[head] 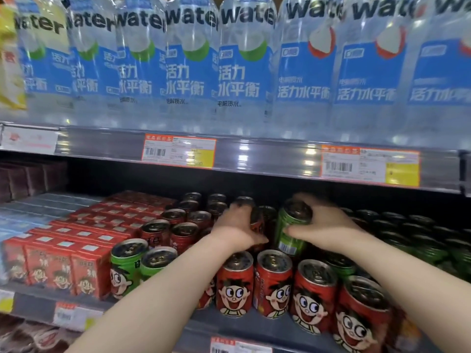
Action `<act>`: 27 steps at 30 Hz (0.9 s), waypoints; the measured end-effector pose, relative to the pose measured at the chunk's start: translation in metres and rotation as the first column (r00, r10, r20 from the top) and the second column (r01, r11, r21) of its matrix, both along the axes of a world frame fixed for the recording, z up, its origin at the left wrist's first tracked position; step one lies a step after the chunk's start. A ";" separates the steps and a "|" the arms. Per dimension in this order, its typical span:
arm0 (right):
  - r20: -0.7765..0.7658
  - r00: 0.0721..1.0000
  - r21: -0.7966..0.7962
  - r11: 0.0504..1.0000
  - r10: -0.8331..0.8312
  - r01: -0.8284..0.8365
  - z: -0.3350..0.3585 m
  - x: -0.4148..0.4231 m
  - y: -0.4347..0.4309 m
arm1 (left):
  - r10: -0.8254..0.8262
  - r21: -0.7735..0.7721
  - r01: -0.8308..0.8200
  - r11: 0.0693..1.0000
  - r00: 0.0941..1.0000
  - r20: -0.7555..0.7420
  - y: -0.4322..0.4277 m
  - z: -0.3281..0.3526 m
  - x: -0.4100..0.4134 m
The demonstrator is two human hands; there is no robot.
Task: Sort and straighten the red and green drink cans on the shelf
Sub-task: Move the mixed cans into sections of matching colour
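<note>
Lower shelf point(33, 301), drinks stock. I count four front red cans point(235, 286) upright along front edge; two stray green cans point(126, 266) left of them, beside red cartons point(61, 266). Right hand point(323, 229) clamped round one green can point(290, 233), tilted, mid-shelf. Left hand point(234, 226) wrapped on one red can point(257, 225) just beside it. Dark green cans point(418, 240) toward right edge: blurred, uncounted. Upper shelf: eight water bottles point(244, 72) in view.
</note>
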State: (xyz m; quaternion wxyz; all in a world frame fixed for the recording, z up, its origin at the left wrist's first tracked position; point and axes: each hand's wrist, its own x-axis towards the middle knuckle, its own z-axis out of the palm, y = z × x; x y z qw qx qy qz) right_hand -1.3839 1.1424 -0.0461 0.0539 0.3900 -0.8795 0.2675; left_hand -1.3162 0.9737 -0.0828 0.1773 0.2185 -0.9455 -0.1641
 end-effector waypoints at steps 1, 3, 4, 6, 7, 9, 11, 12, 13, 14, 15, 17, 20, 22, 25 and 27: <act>-0.008 1.000 -0.002 1.000 -0.002 0.002 -0.001 -0.001 0.000 | -0.005 -0.022 0.007 1.000 0.997 0.080 0.000 -0.003 -0.001; -0.030 1.000 0.006 1.000 0.001 -0.001 -0.002 -0.001 0.000 | -0.010 -0.087 0.030 0.996 0.975 0.224 0.001 -0.008 -0.002; -0.041 0.999 0.015 1.000 0.003 -0.002 -0.002 -0.002 -0.002 | -0.007 -0.117 0.041 0.992 0.961 0.276 0.002 -0.008 -0.003; -0.051 0.999 0.025 1.000 0.003 -0.002 -0.003 -0.003 -0.005 | -0.008 -0.140 0.056 0.989 0.945 0.326 0.003 -0.008 -0.004; -0.053 0.999 0.027 1.000 0.000 0.002 -0.003 -0.003 -0.006 | -0.022 -0.117 0.064 0.991 0.943 0.332 0.003 -0.007 -0.005; -0.066 0.998 0.028 1.000 -0.001 0.003 -0.003 -0.003 -0.010 | -0.075 -0.013 0.082 0.997 0.956 0.283 0.002 -0.003 0.000; -0.074 0.997 0.032 0.999 0.001 0.002 -0.002 0.000 -0.013 | -0.096 0.075 0.085 0.994 0.983 0.155 -0.002 0.004 0.018; -0.078 0.997 0.033 0.999 0.007 -0.004 -0.001 0.001 -0.014 | -0.084 0.089 0.077 0.993 0.993 0.081 -0.006 0.007 0.031; -0.078 0.997 0.032 0.999 0.013 -0.010 0.000 0.002 -0.016 | -0.064 0.064 0.062 0.996 0.998 0.029 -0.012 0.009 0.047; -0.082 0.996 0.028 0.999 0.021 -0.019 0.001 0.004 -0.018 | -0.044 0.008 0.044 0.999 0.999 0.012 -0.019 0.011 0.065; -0.082 0.996 0.026 0.999 0.028 -0.026 0.002 0.006 -0.020 | -0.013 -0.051 0.015 0.999 0.999 0.032 -0.028 0.010 0.083; -0.083 0.995 0.016 0.999 0.049 -0.048 0.004 0.011 -0.025 | 0.074 -0.142 -0.053 0.988 0.986 0.148 -0.044 0.005 0.115; -0.079 0.993 -0.019 0.995 0.092 -0.094 0.007 0.023 -0.036 | 0.128 -0.285 -0.031 0.958 0.935 0.330 -0.058 -0.015 0.140; -0.092 0.987 -0.014 0.991 0.133 -0.135 0.008 0.034 -0.044 | 0.111 -0.360 0.010 0.933 0.944 0.312 -0.061 -0.029 0.144; -0.112 0.973 0.011 0.979 0.203 -0.203 0.008 0.048 -0.054 | 0.074 -0.391 0.010 0.920 0.977 0.199 -0.062 -0.035 0.147; -0.082 0.971 0.000 0.974 0.224 -0.225 0.005 0.053 -0.057 | 0.059 -0.385 -0.003 0.923 0.989 0.133 -0.062 -0.035 0.152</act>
